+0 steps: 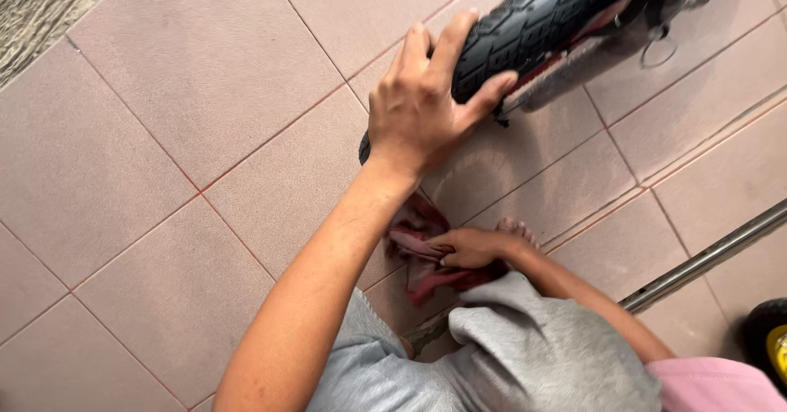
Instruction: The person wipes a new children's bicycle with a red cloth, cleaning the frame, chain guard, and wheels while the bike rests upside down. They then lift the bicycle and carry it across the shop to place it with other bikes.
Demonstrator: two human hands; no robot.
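Observation:
My left hand [422, 104] grips a black treaded tyre [533, 22] of a small wheel at the top of the view, fingers over its tread and thumb along its side. Lower down, my right hand [471, 248] is closed on a crumpled red rag [418, 252] that lies on the pinkish floor tiles [164, 150]. Bare toes [516, 230] show just beyond that hand. My grey shorts [525, 346] fill the bottom middle.
A metal frame part and a wire ring [660, 51] hang beside the wheel at the top right. A silver metal tube [705, 256] runs diagonally at the right. A black and yellow wheel [771, 342] sits at the right edge. Rough grey ground [37, 6] lies top left.

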